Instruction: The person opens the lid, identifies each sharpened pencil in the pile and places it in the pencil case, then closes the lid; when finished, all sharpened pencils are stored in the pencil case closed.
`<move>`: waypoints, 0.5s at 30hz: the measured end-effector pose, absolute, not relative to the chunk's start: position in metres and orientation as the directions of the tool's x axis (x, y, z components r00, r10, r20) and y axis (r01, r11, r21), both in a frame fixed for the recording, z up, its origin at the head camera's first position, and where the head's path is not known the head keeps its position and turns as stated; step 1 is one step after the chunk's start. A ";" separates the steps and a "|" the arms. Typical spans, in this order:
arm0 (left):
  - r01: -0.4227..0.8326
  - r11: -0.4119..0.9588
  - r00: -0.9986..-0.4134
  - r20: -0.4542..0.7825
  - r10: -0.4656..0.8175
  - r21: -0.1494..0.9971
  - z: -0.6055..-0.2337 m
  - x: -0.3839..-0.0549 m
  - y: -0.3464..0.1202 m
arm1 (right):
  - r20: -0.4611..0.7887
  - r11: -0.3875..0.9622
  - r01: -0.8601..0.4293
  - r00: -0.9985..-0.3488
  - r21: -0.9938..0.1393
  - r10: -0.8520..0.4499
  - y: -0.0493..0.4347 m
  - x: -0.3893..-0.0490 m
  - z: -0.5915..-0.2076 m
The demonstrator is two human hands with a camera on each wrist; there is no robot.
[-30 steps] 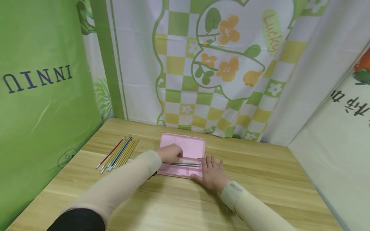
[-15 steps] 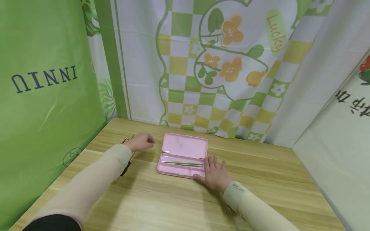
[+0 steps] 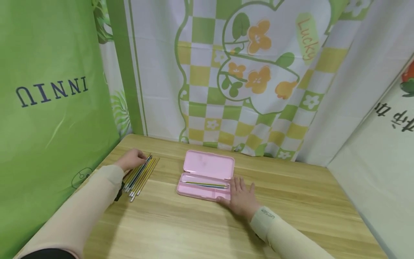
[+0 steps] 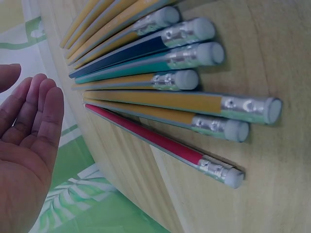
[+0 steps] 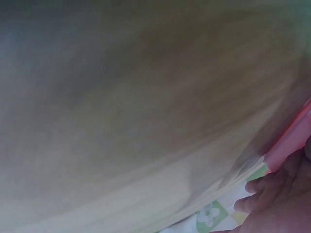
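My left hand (image 3: 132, 159) is over the far end of a bunch of pencils (image 3: 146, 175) on the left of the table. In the left wrist view its fingers are loosely bent, the thumb apart, with no pencil between them. The bunch has yellow pencils, a dark blue pencil (image 4: 121, 56), a teal pencil (image 4: 126, 69) and a red pencil (image 4: 146, 133), all with white erasers. A pink pencil case (image 3: 208, 164) lies with its lid raised, holding a few pencils (image 3: 207, 185). My right hand (image 3: 240, 199) rests with spread fingers against the case's right end.
The wooden table (image 3: 181, 230) extends around the case and the pencils. A patterned curtain (image 3: 207, 79) hangs behind its far edge. A green cloth (image 3: 55, 144) stands along the left side and a white one (image 3: 375, 165) along the right.
My left hand has left the pencil case and moved left to the pencil bunch, now over its far end. The right hand stays at the case.
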State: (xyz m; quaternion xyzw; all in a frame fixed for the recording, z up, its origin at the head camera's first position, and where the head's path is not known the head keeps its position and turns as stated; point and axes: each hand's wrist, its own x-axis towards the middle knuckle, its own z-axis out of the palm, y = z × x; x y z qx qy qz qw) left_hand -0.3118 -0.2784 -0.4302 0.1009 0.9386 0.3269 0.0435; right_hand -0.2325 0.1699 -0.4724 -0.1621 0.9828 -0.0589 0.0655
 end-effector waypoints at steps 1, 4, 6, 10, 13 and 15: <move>0.153 0.768 -0.977 -0.020 0.211 0.622 -0.431 -0.311 -0.279 | -0.110 0.941 -0.309 -0.939 -0.141 -0.325 0.170 -0.232 -0.473; 0.138 0.766 -0.980 -0.028 0.199 0.628 -0.432 -0.310 -0.278 | -0.107 0.942 -0.305 -0.941 -0.142 -0.321 0.170 -0.233 -0.473; 0.139 0.765 -0.979 -0.027 0.201 0.629 -0.432 -0.311 -0.277 | -0.095 0.941 -0.304 -0.943 -0.147 -0.320 0.170 -0.234 -0.473; 0.152 0.769 -0.978 -0.019 0.209 0.621 -0.433 -0.313 -0.275 | -0.090 0.946 -0.290 -0.948 -0.145 -0.304 0.169 -0.236 -0.472; 0.154 0.774 -0.978 -0.017 0.207 0.614 -0.434 -0.313 -0.275 | -0.096 0.949 -0.278 -0.951 -0.151 -0.294 0.168 -0.236 -0.474; 0.149 0.774 -0.979 -0.018 0.202 0.615 -0.434 -0.313 -0.276 | -0.097 0.949 -0.274 -0.952 -0.157 -0.291 0.168 -0.236 -0.476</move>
